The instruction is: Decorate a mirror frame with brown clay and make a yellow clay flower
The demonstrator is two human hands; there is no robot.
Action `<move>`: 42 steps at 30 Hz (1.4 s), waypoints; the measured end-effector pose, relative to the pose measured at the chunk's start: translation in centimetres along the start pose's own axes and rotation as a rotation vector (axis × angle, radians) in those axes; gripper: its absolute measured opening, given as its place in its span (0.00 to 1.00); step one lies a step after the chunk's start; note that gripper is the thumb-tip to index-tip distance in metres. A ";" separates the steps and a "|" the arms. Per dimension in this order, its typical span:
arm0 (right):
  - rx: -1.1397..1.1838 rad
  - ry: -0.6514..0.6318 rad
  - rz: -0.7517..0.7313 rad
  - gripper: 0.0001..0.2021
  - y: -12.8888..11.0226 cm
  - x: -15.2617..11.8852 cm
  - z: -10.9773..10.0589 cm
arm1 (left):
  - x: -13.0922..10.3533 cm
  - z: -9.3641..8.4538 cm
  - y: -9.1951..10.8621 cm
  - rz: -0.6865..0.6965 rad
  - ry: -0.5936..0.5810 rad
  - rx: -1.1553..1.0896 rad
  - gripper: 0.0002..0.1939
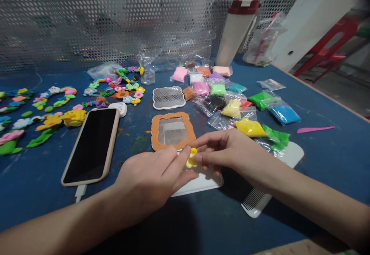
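Observation:
Between the fingertips of both hands is a small yellow clay piece [191,158] with rounded lobes. My left hand [157,174] comes in from the left, its fingers closed against the piece's left side. The thumb and fingers of my right hand [224,151] pinch it from the right. Under the hands lies a white flat board [199,183], partly covered by them. Just beyond the fingers is a mirror frame [156,133] coated in orange clay, and behind it a white-edged mirror [168,98].
A phone [93,147] with a cable lies left, near colourful clay figures [49,122]. Bagged clay [250,127], a white comb [256,203] and a pink tool [315,129] are right. A tumbler [235,31] stands behind, before a perforated metal panel [110,19].

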State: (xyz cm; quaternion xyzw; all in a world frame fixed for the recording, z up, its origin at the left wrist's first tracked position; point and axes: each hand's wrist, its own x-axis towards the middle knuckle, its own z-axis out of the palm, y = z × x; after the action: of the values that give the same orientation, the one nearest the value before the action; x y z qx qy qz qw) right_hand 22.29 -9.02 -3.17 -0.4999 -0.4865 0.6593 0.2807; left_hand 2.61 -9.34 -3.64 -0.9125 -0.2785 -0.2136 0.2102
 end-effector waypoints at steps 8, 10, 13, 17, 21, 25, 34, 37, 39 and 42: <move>0.021 0.024 -0.023 0.13 -0.1 -0.3 0.0 | 1.4 -0.3 -1.1 -0.544 -0.312 -0.666 0.12; 0.045 0.023 -0.032 0.12 -0.2 -0.4 0.2 | 1.7 -0.3 -1.2 -0.601 -0.367 -0.805 0.10; 0.059 0.017 -0.044 0.12 -0.2 -0.5 0.4 | 1.9 -0.3 -1.1 -0.689 -0.429 -0.936 0.09; 0.034 0.046 -0.090 0.09 0.0 -0.6 0.3 | 1.8 -0.2 -1.2 -0.833 -0.498 -1.030 0.12; -0.082 0.080 -0.136 0.11 0.4 -0.6 0.4 | 1.8 -0.2 -1.3 -0.855 -0.520 -1.016 0.14; -0.234 0.075 -0.160 0.08 0.8 -0.5 0.7 | 1.7 -0.2 -1.1 -0.762 -0.565 -0.923 0.12; -0.496 0.108 -0.201 0.07 0.4 -0.8 1.1 | 1.6 -0.6 -1.9 -0.619 -0.403 -0.776 0.11; -0.583 0.138 -0.226 0.06 0.2 -0.8 1.1 | 1.5 -0.6 -1.9 -0.585 -0.362 -0.853 0.10; -0.598 0.162 -0.221 0.07 0.2 -0.8 1.0 | 1.5 -0.6 -1.9 -0.637 -0.405 -0.970 0.10; -0.578 0.223 -0.277 0.08 0.1 -0.8 0.8 | 1.6 -0.5 -1.9 -0.760 -0.458 -1.164 0.11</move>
State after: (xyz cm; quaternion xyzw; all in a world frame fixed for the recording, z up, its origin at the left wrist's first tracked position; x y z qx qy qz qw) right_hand 21.81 -10.08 -2.92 -0.5570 -0.6827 0.3911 0.2658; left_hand 2.60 -7.47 -1.92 -0.7385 -0.4544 -0.1889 -0.4609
